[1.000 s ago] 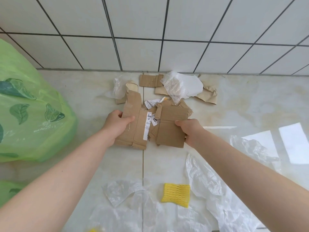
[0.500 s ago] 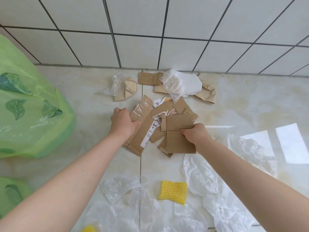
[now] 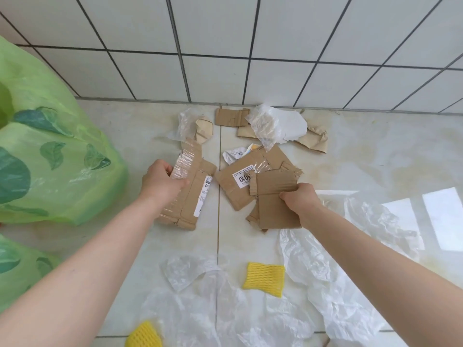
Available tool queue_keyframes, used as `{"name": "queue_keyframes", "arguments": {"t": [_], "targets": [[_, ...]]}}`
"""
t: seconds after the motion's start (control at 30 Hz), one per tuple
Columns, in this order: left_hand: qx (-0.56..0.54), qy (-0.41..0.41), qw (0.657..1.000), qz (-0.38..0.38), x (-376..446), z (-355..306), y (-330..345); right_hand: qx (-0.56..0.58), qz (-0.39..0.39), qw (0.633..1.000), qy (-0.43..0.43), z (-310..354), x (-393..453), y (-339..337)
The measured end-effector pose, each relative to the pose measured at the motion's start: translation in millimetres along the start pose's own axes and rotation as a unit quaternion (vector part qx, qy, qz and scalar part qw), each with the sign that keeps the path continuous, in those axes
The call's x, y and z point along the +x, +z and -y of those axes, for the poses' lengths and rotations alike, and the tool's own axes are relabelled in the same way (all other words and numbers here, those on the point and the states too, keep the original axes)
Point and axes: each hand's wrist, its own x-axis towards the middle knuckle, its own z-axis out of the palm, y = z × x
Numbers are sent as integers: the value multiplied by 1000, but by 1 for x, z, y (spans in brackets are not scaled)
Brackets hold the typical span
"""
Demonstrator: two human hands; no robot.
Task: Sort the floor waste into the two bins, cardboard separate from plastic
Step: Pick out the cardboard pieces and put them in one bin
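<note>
My left hand (image 3: 162, 181) grips a taped cardboard piece (image 3: 190, 196) with a white label, held just above the floor. In my right hand (image 3: 299, 200) are pinched a few smaller cardboard pieces (image 3: 273, 204). A labelled cardboard flap (image 3: 240, 184) lies on the floor between the two hands. More cardboard scraps (image 3: 231, 117) and brown paper (image 3: 314, 140) lie by the wall, mixed with clear plastic film (image 3: 275, 126). Two green leaf-print bin bags (image 3: 50, 159) stand at the left, the nearer one (image 3: 17, 266) partly cut off by the frame.
Clear plastic sheets (image 3: 325, 271) cover the floor near me and to the right. A yellow foam net (image 3: 265, 278) lies among them, another (image 3: 144, 335) at the bottom edge. The white tiled wall (image 3: 225, 46) closes off the far side.
My hands have pulled apart: the left moved left with the taped cardboard, the right moved slightly right with its pieces. The labelled flap now lies exposed between them.
</note>
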Motion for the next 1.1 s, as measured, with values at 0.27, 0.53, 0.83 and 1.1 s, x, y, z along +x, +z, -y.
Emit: {"name": "queue_keyframes", "arguments": {"t": [0.27,0.53,0.83,1.1], "targets": [[-171,2,985,-14,-54,13,-54,175,36,979,-97,14,-67,-6],[-232,43,968,-90,-135,23,-132,205,202,947,-143,62,-170,18],[-255,93,924,-269,-206,60,-222,124,340,876,-319,117,-280,66],[-152,123,867,-458,-242,93,-274,50,399,824,-398,146,-340,115]]}}
